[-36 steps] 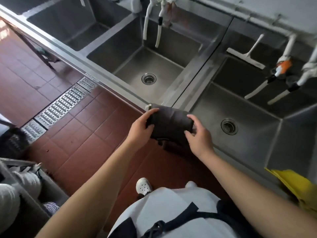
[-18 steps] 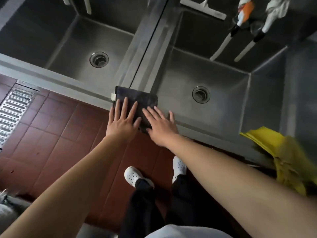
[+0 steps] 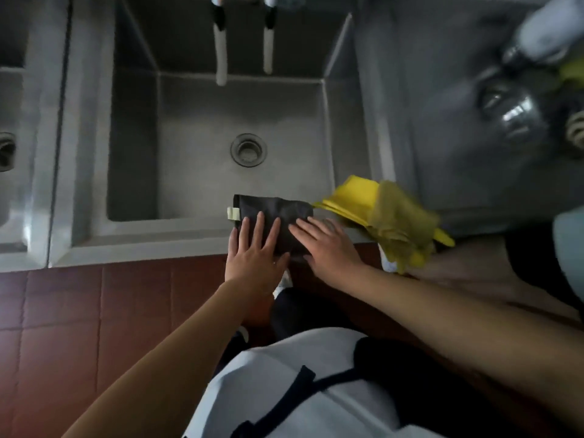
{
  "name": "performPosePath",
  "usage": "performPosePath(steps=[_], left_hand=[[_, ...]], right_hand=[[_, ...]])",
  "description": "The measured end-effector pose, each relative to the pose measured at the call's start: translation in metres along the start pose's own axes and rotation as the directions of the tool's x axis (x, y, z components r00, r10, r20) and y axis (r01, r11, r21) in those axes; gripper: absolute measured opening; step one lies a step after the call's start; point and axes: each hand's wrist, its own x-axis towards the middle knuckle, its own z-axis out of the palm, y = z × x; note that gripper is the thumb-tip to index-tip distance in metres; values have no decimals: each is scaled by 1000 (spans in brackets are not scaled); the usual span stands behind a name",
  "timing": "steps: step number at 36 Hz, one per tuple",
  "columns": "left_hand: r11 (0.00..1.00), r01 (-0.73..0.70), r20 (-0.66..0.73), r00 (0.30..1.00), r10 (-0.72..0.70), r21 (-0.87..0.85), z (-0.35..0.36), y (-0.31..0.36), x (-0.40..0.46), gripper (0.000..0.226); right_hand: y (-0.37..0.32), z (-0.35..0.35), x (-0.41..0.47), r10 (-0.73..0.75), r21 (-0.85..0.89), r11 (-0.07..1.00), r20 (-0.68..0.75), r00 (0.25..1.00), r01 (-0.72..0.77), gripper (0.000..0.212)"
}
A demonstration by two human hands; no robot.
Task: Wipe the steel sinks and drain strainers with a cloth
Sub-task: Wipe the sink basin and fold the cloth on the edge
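- Your left hand [image 3: 252, 257] lies flat, palm down, fingers spread apart, on the near left part of the dark cloth [image 3: 271, 216].
- Your right hand [image 3: 328, 248] lies flat beside it, fingers apart and pointing left across the cloth's near right part; neither hand grips anything, both press down open.
- The cloth is folded into a rectangle and sits on the front rim of the steel sink [image 3: 142, 230], toward the right end of that rim, with its far edge hanging just over the basin. A small pale tag [image 3: 233, 213] sticks out at its left edge.
- Just to the right of the cloth, touching or nearly touching its corner, lies a yellow bundle [image 3: 379, 213] on the sink's front right corner.
- In the basin floor beyond the cloth is the round drain strainer [image 3: 248, 150], well apart from your hands.
- Two white hoses [image 3: 221, 55] hang down over the back of the basin.
- At the left edge a second drain [image 3: 4, 151] shows in the neighbouring sink.
- Below the rim is red tiled floor [image 3: 94, 311].
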Motion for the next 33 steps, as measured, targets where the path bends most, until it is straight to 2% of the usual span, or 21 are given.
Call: performPosePath(steps=[4, 8, 9, 12, 14, 17, 20, 23, 25, 28, 30, 32, 33], left_hand=[[990, -122, 57, 991, 118, 70, -5, 36, 16, 74], [958, -187, 64, 982, 177, 218, -19, 53, 22, 68], [962, -184, 37, 983, 180, 201, -23, 53, 25, 62], [995, -98, -66, 993, 97, -2, -38, 46, 41, 42], [999, -32, -96, 995, 28, -43, -44, 33, 52, 41], [999, 6, 45, 999, -4, -43, -53, 6, 66, 53], [997, 47, 207, 978, -32, -68, -71, -20, 74, 49], [995, 84, 203, 977, -70, -60, -91, -50, 67, 62], [991, 121, 196, 975, -109, -51, -103, -69, 54, 61], [963, 179, 211, 968, -136, -200, -116, -97, 24, 43], [948, 169, 168, 978, -126, -271, -122, -115, -1, 38], [928, 147, 101, 988, -119, -342, -126, -133, -29, 32], [914, 139, 72, 990, -120, -381, -128, -143, -45, 29]], right_hand=[[39, -4, -26, 61, 73, 996, -26, 998, -59, 66], [53, -5, -36, 91, 117, 989, -40, 995, -86, 66], [52, -4, -36, 98, 129, 988, -50, 994, -91, 65], [42, 1, -32, 150, 159, 978, -89, 985, -134, 63], [32, 2, -29, 180, 165, 973, -97, 979, -163, 63], [14, 5, -20, 160, 146, 979, -125, 979, -141, 63], [-4, 6, -4, 119, 106, 988, -80, 990, -110, 66], [-23, 6, 11, 49, 97, 994, -55, 997, -43, 70], [-38, 6, 17, -14, 113, 993, -48, 999, 20, 71], [-66, 4, 27, -58, 180, 982, -3, 998, 57, 68], [-89, -2, 37, -62, 261, 963, -11, 998, 62, 61], [-116, -7, 44, -2, 427, 903, -97, 995, 43, 56], [-131, -11, 46, 68, 544, 839, -138, 988, 18, 57]])
